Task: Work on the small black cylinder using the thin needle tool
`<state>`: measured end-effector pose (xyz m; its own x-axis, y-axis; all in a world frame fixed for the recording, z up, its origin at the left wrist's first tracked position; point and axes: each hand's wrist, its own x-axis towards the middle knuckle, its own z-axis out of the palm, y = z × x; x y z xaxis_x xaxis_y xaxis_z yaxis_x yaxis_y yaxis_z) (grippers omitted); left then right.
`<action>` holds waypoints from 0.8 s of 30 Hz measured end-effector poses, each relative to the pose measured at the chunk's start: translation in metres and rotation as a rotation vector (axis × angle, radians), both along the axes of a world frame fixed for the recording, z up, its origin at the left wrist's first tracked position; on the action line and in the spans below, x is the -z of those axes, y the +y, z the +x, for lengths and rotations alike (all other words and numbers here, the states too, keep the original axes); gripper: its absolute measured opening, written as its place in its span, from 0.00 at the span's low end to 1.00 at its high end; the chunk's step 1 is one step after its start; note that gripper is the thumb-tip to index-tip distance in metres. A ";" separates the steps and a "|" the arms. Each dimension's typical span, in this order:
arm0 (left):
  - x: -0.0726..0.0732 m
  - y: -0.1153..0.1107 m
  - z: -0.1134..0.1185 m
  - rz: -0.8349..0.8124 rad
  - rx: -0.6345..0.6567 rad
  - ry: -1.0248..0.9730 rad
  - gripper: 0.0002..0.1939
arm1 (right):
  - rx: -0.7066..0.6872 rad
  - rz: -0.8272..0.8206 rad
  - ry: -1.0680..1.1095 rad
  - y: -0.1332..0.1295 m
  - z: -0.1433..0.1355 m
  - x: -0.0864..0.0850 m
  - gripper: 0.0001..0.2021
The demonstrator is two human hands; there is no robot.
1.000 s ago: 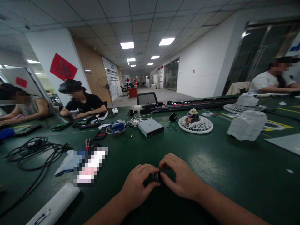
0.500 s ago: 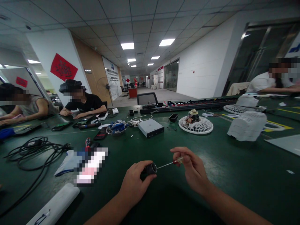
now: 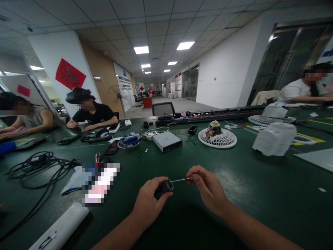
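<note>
Between the thumb and fingers of my left hand (image 3: 148, 199) is a short black cylindrical part (image 3: 167, 186), its round open end turned to the right. My right hand (image 3: 209, 187) is closed round the handle of a screwdriver (image 3: 179, 180) with a thin metal shaft and a reddish, partly clear handle. The shaft points left and its tip meets the rim or opening of the black part; how deep it sits I cannot tell. Both hands are above the green table (image 3: 195, 222).
Ahead lie a silver disc drive (image 3: 168, 140), a small black tray (image 3: 192, 130) and a white fan grille with a motor (image 3: 217, 138). A white plastic housing (image 3: 274, 139) stands right. Black cables (image 3: 39, 166) and a white bar (image 3: 62, 225) lie left. Other people sit around the table.
My right hand has shifted slightly left, and its fingers have curled closer round the screwdriver's handle. The black part has turned a little more toward me.
</note>
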<state>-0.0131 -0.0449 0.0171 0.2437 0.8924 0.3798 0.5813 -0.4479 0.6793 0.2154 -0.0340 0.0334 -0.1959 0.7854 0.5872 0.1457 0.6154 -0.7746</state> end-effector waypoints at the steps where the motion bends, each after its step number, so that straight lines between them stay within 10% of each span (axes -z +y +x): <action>1: 0.000 0.000 0.000 0.006 -0.001 0.004 0.19 | 0.014 -0.007 -0.020 0.000 0.000 -0.001 0.14; 24: -0.002 0.001 0.002 0.021 -0.013 0.037 0.18 | 0.076 -0.073 -0.025 0.002 -0.001 0.000 0.15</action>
<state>-0.0111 -0.0441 0.0194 0.2467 0.8872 0.3899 0.6114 -0.4546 0.6477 0.2141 -0.0316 0.0337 -0.1482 0.8391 0.5233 0.2090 0.5438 -0.8128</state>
